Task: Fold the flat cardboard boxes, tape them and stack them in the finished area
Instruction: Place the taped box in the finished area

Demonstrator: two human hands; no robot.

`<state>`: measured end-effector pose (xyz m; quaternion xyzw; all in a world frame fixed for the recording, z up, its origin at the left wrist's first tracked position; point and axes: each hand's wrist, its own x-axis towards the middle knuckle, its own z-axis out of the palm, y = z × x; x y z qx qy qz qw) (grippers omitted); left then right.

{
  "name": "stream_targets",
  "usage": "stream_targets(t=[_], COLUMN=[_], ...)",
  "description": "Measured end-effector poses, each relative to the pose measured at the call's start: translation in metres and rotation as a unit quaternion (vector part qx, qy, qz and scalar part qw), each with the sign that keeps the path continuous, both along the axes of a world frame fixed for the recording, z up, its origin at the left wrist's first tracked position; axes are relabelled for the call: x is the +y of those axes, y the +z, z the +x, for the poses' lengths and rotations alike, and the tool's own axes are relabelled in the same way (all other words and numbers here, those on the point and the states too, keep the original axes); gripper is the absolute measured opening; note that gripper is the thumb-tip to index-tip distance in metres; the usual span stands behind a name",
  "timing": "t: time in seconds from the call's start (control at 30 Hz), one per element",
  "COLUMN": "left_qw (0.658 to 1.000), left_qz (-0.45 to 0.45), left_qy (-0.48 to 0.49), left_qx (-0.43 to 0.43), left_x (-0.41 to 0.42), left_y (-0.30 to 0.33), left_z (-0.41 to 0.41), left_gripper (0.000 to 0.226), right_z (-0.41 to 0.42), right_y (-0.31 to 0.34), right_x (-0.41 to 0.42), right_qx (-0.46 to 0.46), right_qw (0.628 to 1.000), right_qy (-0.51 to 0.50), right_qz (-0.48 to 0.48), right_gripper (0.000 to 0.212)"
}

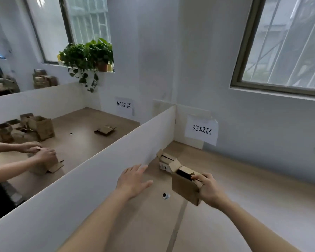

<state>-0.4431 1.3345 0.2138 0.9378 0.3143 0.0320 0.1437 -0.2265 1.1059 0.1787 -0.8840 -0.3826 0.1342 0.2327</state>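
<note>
My right hand (208, 188) grips a small brown cardboard box (185, 188) by its top edge and holds it above the wooden table (244, 188); the box's top flaps stand open. Just behind it a second small box (166, 161) with open flaps and a white printed side sits on the table near the white divider (116, 170). My left hand (133, 180) hovers open with spread fingers, left of the held box, holding nothing. A paper sign (201, 130) on the wall marks this corner.
A small round hole with a white ring (165, 196) lies in the table below the held box. Beyond the divider, another person's hands (40, 151) work on a box, with several more boxes (36, 127) and a flat one (105, 130) on that table.
</note>
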Motion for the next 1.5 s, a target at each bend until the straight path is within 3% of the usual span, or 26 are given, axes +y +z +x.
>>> stream_targets(t=[0.33, 0.73, 0.9, 1.17, 1.3, 1.5], left_qw=[0.991, 0.973, 0.971, 0.97, 0.975, 0.968], left_qz=[-0.059, -0.097, -0.092, -0.083, -0.036, 0.027], left_qy=[-0.092, -0.193, -0.208, -0.209, -0.191, -0.243], left_qx=[0.079, 0.085, 0.078, 0.098, 0.104, 0.057], left_x=[0.162, 0.225, 0.224, 0.221, 0.201, 0.104], left_y=[-0.142, -0.286, -0.297, -0.272, -0.231, -0.137], left_z=[0.111, 0.206, 0.223, 0.221, 0.224, 0.251], left_gripper=[0.074, 0.075, 0.077, 0.077, 0.075, 0.075], right_z=[0.048, 0.116, 0.134, 0.128, 0.125, 0.119], right_y=[-0.14, -0.277, -0.274, -0.245, -0.207, -0.096], right_x=[0.168, 0.275, 0.285, 0.232, 0.194, 0.107], right_qx=[0.074, 0.047, -0.031, -0.042, -0.047, -0.098], right_qw=[0.995, 0.997, 0.996, 0.995, 0.993, 0.988], right_qy=[-0.015, -0.03, -0.045, -0.017, -0.036, -0.089], right_qz=[-0.06, -0.06, -0.077, -0.089, -0.101, -0.086], right_gripper=[0.054, 0.062, 0.071, 0.068, 0.067, 0.084])
